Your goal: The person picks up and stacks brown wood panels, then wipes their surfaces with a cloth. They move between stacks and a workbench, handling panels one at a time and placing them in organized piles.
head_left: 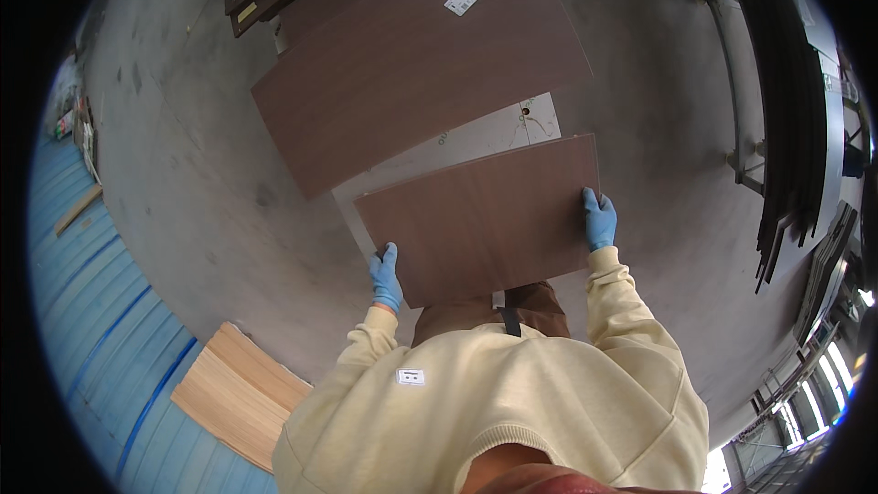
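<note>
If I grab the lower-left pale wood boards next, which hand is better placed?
Probably your left hand, gripping the held brown panel on the side nearer the pale wood boards. Your right hand grips the opposite side, farther away.

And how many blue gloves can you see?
2. One is on the left hand, holding the brown panel at its left edge; the other is on the right hand, holding its right edge. No more show.

Cream sweatshirt (540, 375), ribbed collar (505, 434), white chest label (411, 377), blue-gloved hands (386, 276), brown trousers (541, 308)
</note>
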{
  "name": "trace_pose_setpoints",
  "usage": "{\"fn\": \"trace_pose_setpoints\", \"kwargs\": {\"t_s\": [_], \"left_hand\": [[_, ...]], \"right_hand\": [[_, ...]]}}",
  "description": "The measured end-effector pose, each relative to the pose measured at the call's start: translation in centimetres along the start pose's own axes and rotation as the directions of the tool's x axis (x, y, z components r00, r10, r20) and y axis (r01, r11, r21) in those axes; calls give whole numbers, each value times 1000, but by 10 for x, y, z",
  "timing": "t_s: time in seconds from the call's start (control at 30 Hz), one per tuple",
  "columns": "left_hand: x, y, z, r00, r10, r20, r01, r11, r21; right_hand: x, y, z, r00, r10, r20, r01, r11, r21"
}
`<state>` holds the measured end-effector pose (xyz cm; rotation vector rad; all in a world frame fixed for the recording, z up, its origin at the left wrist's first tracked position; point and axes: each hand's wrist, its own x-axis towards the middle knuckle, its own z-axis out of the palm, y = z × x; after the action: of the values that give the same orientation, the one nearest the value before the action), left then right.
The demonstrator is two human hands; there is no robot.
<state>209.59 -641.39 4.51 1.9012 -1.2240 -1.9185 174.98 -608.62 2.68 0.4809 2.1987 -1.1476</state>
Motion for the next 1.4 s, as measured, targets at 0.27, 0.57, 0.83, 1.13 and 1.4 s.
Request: {"fn": "trace_pose_setpoints", "kwargs": {"t_s": [0.27,0.57,0.83,1.13,1.4], "left_hand": [[85,125,67,923,359,-136,-341,930,140],[171,225,80,775,631,14,-316,368,874],[257,203,-32,740,512,-436,-72,705,706],[239,217,-27,882,118,-456,-95,993,73],[92,234,12,934,297,-198,-297,954,30]], "right_hand": [[75,-182,61,959,-280,-34,262,929,-260],[113,-322,120,864,-503,-8,372,649,-664],[200,-302,93,894,-404,-194,276,837,-473],[198,-284,97,982,-93,-163,43,957,-286],[117,-143,-40,966,-70,-251,59,997,-51]]}}
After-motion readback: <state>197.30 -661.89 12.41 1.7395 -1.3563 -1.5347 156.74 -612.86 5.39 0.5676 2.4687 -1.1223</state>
